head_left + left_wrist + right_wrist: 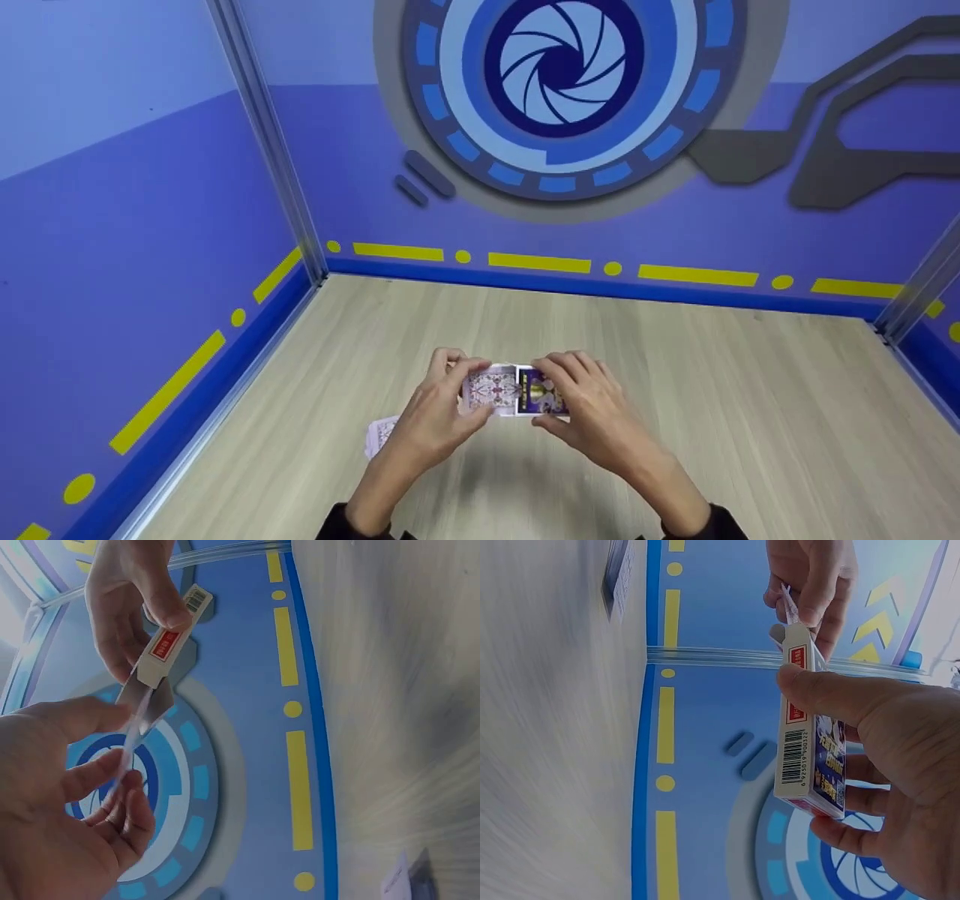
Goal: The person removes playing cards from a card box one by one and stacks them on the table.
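Note:
Over the table, my right hand (600, 420) holds a small card box (541, 391), thumb on one narrow side and fingers on the other. Its front has a dark purple picture; a barcode and a red label mark the white side (793, 757). The box's end toward my left hand (435, 412) is open, with a flap (777, 633) sticking out. That hand pinches a thin lot of patterned playing cards (491, 390) between thumb and fingers. Seen edge-on in the left wrist view, the cards (133, 736) reach the box's open end.
A stack of playing cards (380, 433) lies on the wooden table (750, 420), left of my left forearm and partly hidden by it. Blue panel walls (337, 165) with yellow dashes enclose the table at the back and sides.

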### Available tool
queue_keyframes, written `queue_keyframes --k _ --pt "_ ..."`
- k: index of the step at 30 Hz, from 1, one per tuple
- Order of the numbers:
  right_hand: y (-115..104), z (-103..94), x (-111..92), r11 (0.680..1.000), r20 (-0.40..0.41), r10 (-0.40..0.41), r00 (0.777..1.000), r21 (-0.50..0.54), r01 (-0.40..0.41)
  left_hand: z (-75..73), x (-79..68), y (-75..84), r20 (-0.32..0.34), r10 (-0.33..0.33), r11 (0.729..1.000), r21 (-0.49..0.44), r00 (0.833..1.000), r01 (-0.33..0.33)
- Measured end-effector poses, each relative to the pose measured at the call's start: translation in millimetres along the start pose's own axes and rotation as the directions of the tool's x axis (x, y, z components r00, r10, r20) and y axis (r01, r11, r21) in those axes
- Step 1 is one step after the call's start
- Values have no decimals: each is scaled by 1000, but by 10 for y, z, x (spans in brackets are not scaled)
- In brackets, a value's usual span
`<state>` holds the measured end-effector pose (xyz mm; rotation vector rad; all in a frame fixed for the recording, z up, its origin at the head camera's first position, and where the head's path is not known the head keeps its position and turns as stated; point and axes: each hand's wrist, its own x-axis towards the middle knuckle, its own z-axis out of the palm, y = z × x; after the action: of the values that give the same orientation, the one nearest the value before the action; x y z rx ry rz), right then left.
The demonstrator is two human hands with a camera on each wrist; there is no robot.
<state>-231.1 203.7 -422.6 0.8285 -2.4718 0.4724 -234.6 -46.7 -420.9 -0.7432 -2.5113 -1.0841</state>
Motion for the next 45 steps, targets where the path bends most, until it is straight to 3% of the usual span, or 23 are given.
queue_keyframes --k 3,6,10,18,25,32,37,45 --pt "-9 9 -7 1000 13 5 1000 1 -5 10 -22 11 32 37 987 155 999 -41" --pt "-16 18 -9 1000 36 14 999 3 -14 32 -36 20 41 74 953 291 996 -82" --pt "-23 26 -12 1000 52 18 998 -3 -18 56 -43 33 45 104 921 372 994 -113" --pt "-15 5 -6 1000 61 26 998 -4 -25 17 -35 30 79 129 908 392 988 -150" --pt "28 -35 -9 998 34 53 998 12 -54 -109 -14 -33 17 126 921 371 992 -124" --pt "44 -54 -3 997 8 78 997 11 -79 -312 -32 -64 -65 61 939 342 996 -36" --pt "53 -71 -5 996 -2 87 996 6 -87 -477 -39 -122 -104 47 944 329 993 -10" --pt "60 -74 -9 995 -14 95 995 6 -95 -657 -79 -268 -30 -80 948 307 996 85"
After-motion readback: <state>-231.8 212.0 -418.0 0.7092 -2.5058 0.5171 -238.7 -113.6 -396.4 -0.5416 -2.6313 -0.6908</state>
